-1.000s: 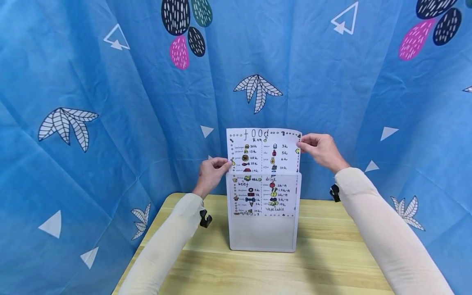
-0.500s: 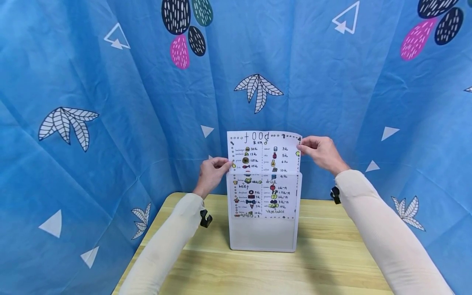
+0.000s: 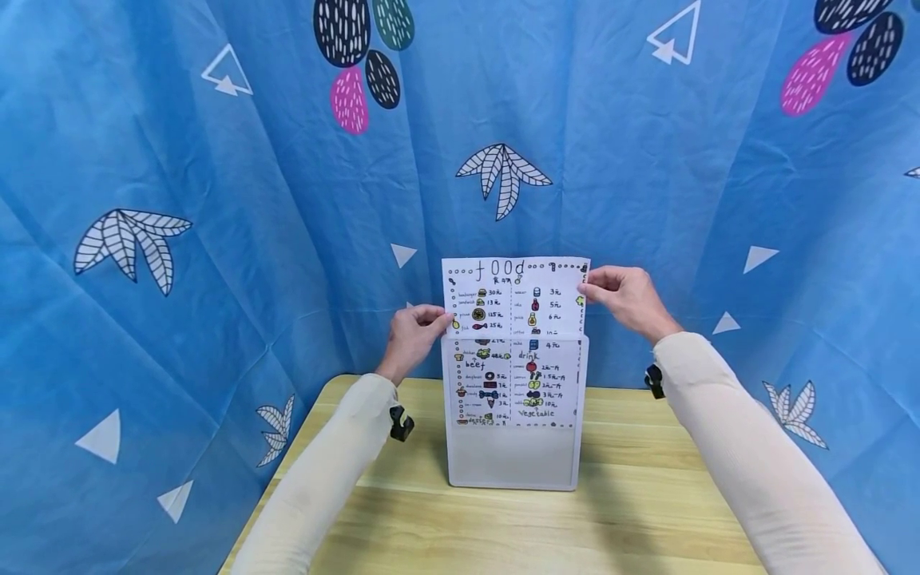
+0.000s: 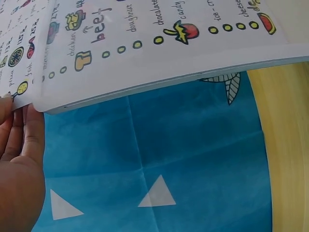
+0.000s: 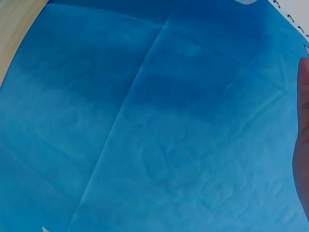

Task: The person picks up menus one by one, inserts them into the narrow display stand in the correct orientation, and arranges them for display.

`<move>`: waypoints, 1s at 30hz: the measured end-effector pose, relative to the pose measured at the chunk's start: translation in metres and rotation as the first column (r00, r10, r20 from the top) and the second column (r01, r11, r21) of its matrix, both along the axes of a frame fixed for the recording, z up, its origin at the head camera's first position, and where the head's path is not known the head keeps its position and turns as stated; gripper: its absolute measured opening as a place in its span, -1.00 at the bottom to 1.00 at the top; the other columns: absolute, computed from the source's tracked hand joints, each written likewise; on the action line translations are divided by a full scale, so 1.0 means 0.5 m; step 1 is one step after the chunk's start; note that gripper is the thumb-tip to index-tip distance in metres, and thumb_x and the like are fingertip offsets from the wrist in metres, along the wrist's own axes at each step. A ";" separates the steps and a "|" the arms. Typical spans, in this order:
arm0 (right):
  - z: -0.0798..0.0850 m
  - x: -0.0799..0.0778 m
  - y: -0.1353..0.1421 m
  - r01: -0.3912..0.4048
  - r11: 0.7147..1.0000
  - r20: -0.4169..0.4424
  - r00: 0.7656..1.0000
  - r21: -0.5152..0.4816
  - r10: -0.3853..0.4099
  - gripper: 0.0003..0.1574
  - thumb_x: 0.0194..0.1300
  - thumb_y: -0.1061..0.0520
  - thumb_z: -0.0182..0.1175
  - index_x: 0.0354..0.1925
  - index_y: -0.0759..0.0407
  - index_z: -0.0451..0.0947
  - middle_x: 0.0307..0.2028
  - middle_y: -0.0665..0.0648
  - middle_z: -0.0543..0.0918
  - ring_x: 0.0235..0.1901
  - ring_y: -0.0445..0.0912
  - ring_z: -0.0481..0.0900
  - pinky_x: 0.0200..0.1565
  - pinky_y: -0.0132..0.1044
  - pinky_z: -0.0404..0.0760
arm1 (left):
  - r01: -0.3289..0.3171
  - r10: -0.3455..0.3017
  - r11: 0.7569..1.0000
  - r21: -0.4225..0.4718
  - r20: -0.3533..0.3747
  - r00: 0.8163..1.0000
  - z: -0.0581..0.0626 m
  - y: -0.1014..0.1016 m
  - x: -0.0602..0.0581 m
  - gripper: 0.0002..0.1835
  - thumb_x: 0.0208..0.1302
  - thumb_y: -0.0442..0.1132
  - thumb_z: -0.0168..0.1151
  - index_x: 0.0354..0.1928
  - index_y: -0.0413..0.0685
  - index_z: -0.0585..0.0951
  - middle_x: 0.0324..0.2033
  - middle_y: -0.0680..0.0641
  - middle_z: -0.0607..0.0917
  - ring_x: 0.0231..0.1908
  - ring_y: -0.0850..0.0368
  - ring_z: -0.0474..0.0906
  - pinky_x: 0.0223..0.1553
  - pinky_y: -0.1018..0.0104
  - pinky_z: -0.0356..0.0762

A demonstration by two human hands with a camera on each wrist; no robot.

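Note:
A white paper menu [image 3: 517, 295], headed "food" and covered in small coloured drawings and prices, is partly inside an upright clear-fronted display stand [image 3: 513, 455]. Its top part sticks out above the stand's upper edge, and its lower edge shows through the front, well above the stand's bottom. My left hand [image 3: 413, 342] pinches the menu's left edge just above the stand's corner, with thumb in front and fingers behind in the left wrist view. Near the top right corner, my right hand [image 3: 631, 297] pinches the other edge. Only a sliver of that hand [image 5: 302, 140] enters the right wrist view.
The stand rests on a light wood-grain table [image 3: 402, 519]. A blue patterned curtain [image 3: 611, 160] hangs behind the table and along both sides, close beyond the hands. Black buckled straps [image 3: 401, 423] sit on both wrists.
The menu has slid slightly down into the stand, so less of it shows above the upper edge. My right hand has lowered a little with it; the stand has stayed put.

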State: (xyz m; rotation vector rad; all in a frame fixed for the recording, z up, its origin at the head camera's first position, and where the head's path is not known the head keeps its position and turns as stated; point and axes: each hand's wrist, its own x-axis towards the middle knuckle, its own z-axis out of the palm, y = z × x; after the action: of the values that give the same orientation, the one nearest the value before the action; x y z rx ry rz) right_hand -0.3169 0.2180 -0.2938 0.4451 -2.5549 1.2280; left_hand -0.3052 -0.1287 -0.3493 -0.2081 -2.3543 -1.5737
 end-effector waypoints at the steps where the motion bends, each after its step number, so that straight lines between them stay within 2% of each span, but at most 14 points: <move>1: 0.001 0.001 0.000 0.002 1.000 0.002 1.000 -0.006 -0.002 -0.63 0.41 0.01 0.27 -0.04 0.29 0.66 -0.18 0.26 0.74 -0.20 0.00 0.72 -0.11 -0.28 0.59 | -0.001 0.001 1.000 0.001 -0.003 1.000 0.003 0.000 -0.001 -0.80 0.32 -0.14 0.38 -0.16 -0.12 0.76 -0.32 -0.06 0.74 -0.23 -0.03 0.63 -0.26 0.24 0.51; 4: 0.005 0.001 0.002 0.016 1.000 -0.009 1.000 -0.022 -0.016 -0.58 0.42 -0.01 0.26 0.04 0.29 0.64 -0.11 0.27 0.73 -0.17 -0.04 0.72 -0.05 -0.24 0.58 | -0.002 0.002 1.000 0.002 -0.027 1.000 0.018 0.001 -0.004 -0.79 0.33 -0.16 0.37 -0.14 -0.15 0.76 -0.31 -0.08 0.74 -0.22 -0.06 0.65 -0.26 0.25 0.50; 7: 0.013 -0.001 0.002 0.031 0.998 -0.049 0.998 -0.049 -0.034 -0.58 0.42 0.05 0.27 0.10 0.28 0.62 -0.08 0.28 0.73 -0.22 -0.21 0.70 -0.12 -0.37 0.57 | -0.017 0.017 1.000 0.004 -0.058 0.998 0.047 0.004 -0.008 -0.79 0.32 -0.17 0.38 -0.13 -0.17 0.75 -0.29 -0.09 0.74 -0.23 -0.01 0.67 -0.26 0.27 0.52; 11: 0.027 -0.002 -0.001 0.038 0.996 -0.122 0.991 -0.080 -0.047 -0.59 0.40 0.12 0.28 0.14 0.26 0.62 -0.08 0.28 0.73 -0.31 -0.43 0.61 -0.24 -0.54 0.52 | -0.044 0.046 0.999 0.014 -0.120 0.992 0.096 0.009 -0.012 -0.79 0.33 -0.21 0.37 -0.10 -0.19 0.74 -0.28 -0.12 0.74 -0.26 0.07 0.65 -0.27 0.31 0.53; 16: 0.040 0.002 -0.003 0.028 0.996 -0.149 0.988 -0.089 -0.041 -0.61 0.41 0.14 0.27 0.16 0.20 0.62 -0.10 0.25 0.74 -0.32 -0.45 0.62 -0.23 -0.54 0.52 | -0.030 0.040 0.998 0.048 -0.228 0.973 0.137 0.013 -0.013 -0.76 0.35 -0.28 0.34 -0.01 -0.21 0.72 -0.19 -0.18 0.74 -0.20 0.04 0.65 -0.18 0.31 0.59; 18: 0.044 0.003 -0.003 0.026 0.996 -0.147 0.988 -0.088 -0.038 -0.63 0.42 0.13 0.26 0.14 0.20 0.64 -0.10 0.24 0.74 -0.31 -0.45 0.62 -0.23 -0.53 0.52 | -0.026 0.039 0.998 0.054 -0.252 0.967 0.142 0.013 -0.012 -0.76 0.35 -0.30 0.33 0.00 -0.21 0.72 -0.16 -0.18 0.74 -0.19 0.03 0.64 -0.15 0.30 0.59; 24: 0.047 0.004 -0.003 0.021 0.997 -0.143 0.989 -0.072 -0.031 -0.70 0.42 0.15 0.26 0.05 0.23 0.69 -0.07 0.26 0.74 -0.31 -0.45 0.61 -0.23 -0.55 0.54 | -0.039 0.049 0.998 0.044 -0.241 0.969 0.137 0.016 -0.011 -0.76 0.34 -0.32 0.33 0.00 -0.23 0.72 -0.18 -0.19 0.74 -0.19 0.02 0.64 -0.18 0.33 0.57; 30: 0.046 0.006 0.000 0.018 0.998 -0.123 0.992 -0.062 -0.026 -0.69 0.43 0.16 0.24 0.07 0.24 0.68 -0.05 0.27 0.73 -0.30 -0.44 0.61 -0.22 -0.56 0.53 | -0.037 0.049 0.998 0.051 -0.244 0.969 0.133 0.018 -0.014 -0.78 0.33 -0.33 0.34 -0.02 -0.24 0.73 -0.19 -0.20 0.75 -0.20 0.01 0.65 -0.21 0.37 0.55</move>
State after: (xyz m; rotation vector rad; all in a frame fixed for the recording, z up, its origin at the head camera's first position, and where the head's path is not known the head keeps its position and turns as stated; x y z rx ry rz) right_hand -0.3140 0.2181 -0.2709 0.4633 -2.4062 1.2270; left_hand -0.3120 -0.1199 -0.2830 -0.3196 -2.1182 -1.4865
